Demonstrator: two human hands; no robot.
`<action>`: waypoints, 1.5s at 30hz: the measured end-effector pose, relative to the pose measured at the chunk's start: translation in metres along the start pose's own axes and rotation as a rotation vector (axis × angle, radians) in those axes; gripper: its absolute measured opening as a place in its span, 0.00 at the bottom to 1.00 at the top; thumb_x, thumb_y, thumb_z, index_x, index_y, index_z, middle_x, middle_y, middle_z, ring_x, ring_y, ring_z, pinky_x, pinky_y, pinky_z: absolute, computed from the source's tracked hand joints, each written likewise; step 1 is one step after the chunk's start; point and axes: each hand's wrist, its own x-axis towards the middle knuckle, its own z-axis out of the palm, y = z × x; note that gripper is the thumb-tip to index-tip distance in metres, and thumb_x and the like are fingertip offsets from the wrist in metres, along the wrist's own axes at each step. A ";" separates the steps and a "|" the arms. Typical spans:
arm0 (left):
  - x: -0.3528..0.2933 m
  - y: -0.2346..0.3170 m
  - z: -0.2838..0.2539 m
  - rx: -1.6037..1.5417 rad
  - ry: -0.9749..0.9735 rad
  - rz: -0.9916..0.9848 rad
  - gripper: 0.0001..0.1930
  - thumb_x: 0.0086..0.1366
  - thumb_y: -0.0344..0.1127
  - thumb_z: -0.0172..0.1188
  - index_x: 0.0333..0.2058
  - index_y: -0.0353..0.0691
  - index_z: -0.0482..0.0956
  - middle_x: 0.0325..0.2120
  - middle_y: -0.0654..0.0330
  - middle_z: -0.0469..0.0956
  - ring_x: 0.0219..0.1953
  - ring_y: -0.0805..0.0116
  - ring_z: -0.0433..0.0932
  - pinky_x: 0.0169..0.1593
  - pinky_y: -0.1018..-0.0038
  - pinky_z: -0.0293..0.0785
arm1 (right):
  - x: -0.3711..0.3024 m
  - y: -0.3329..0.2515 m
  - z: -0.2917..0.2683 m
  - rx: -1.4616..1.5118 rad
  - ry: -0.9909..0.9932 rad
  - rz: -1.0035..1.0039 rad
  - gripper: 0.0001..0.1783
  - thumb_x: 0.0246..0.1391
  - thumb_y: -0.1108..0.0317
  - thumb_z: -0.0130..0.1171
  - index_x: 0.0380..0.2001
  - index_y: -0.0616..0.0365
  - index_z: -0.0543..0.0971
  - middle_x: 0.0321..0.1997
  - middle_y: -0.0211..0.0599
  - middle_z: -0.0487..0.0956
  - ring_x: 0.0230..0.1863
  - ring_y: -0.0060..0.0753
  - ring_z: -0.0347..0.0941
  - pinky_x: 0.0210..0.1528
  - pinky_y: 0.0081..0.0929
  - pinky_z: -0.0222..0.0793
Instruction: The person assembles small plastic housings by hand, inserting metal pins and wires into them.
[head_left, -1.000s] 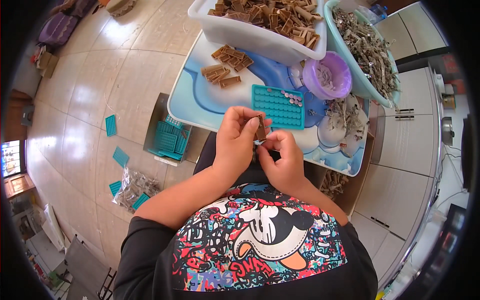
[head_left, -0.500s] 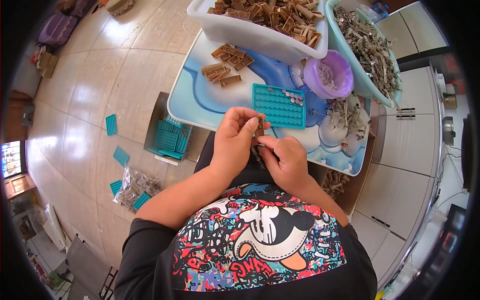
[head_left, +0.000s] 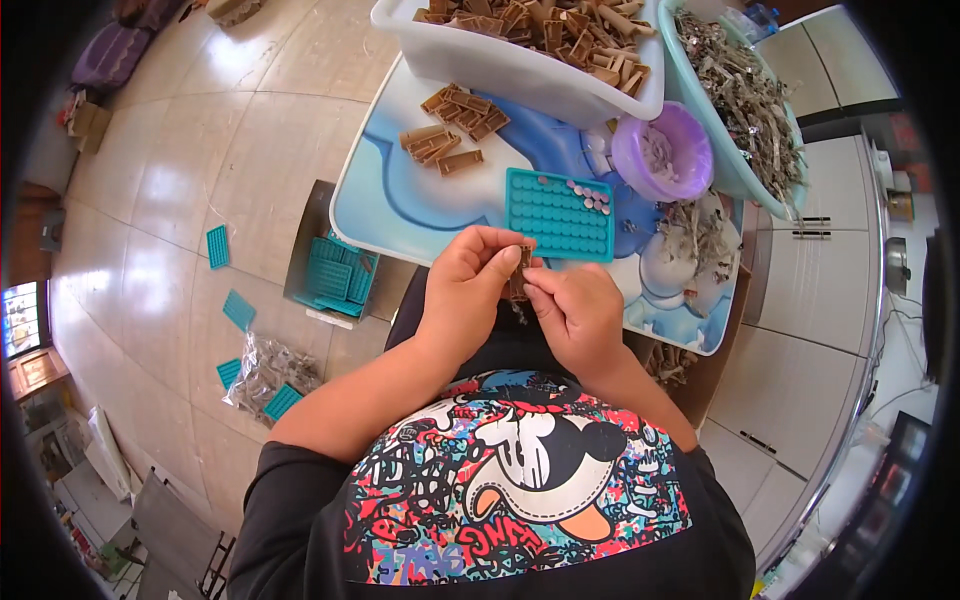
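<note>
Over my lap, just off the table's near edge, my left hand (head_left: 468,285) pinches a small, narrow brown plastic piece (head_left: 519,278) between thumb and fingers. My right hand (head_left: 582,308) is closed, its thumb and forefinger pressed at the right side of that piece. A thin dark strand dangles under it; where it starts is hidden. Just beyond my hands lies a teal tray (head_left: 545,220) with rows of round hollows, and small shiny discs (head_left: 588,193) sit at its far right. Similar brown pieces (head_left: 462,112) lie in a loose group farther left on the table.
A white tub (head_left: 480,72) heaped with brown pieces stands at the table's back. On the right are a purple bowl (head_left: 628,165), a pale green basin (head_left: 695,110) full of greyish metal strips, and loose strips (head_left: 700,235). An open box (head_left: 312,245) holds teal trays by the table's left.
Both hands have shifted slightly. My right hand has turned and come up against the right side of the brown piece, and the dark strip below shows less.
</note>
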 end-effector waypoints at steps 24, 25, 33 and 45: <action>0.015 0.012 -0.019 -0.195 -0.035 -0.311 0.16 0.62 0.27 0.53 0.49 0.32 0.68 0.41 0.53 0.75 0.41 0.65 0.77 0.47 0.71 0.74 | 0.065 0.069 0.019 -0.313 0.054 0.061 0.08 0.36 0.72 0.64 0.26 0.55 0.80 0.25 0.32 0.73 0.28 0.36 0.71 0.29 0.31 0.67; 0.017 0.013 -0.019 -0.214 -0.031 -0.315 0.16 0.62 0.27 0.53 0.49 0.31 0.68 0.41 0.53 0.75 0.41 0.65 0.77 0.47 0.71 0.74 | 0.064 0.071 0.020 -0.311 0.052 0.061 0.08 0.36 0.72 0.64 0.26 0.55 0.80 0.25 0.32 0.73 0.28 0.36 0.71 0.29 0.31 0.67; 0.024 0.014 -0.020 -0.308 0.011 -0.338 0.16 0.62 0.24 0.52 0.49 0.31 0.68 0.40 0.54 0.75 0.40 0.66 0.76 0.46 0.73 0.74 | 0.057 0.053 0.015 -0.060 0.031 -0.023 0.07 0.36 0.73 0.64 0.23 0.55 0.77 0.25 0.33 0.73 0.28 0.38 0.70 0.28 0.33 0.65; 0.025 0.011 -0.018 -0.326 0.047 -0.311 0.16 0.61 0.22 0.53 0.48 0.31 0.69 0.39 0.55 0.75 0.40 0.68 0.75 0.48 0.72 0.74 | 0.042 0.033 0.010 -0.039 -0.031 -0.063 0.09 0.35 0.75 0.65 0.24 0.56 0.77 0.26 0.32 0.72 0.27 0.37 0.69 0.28 0.32 0.64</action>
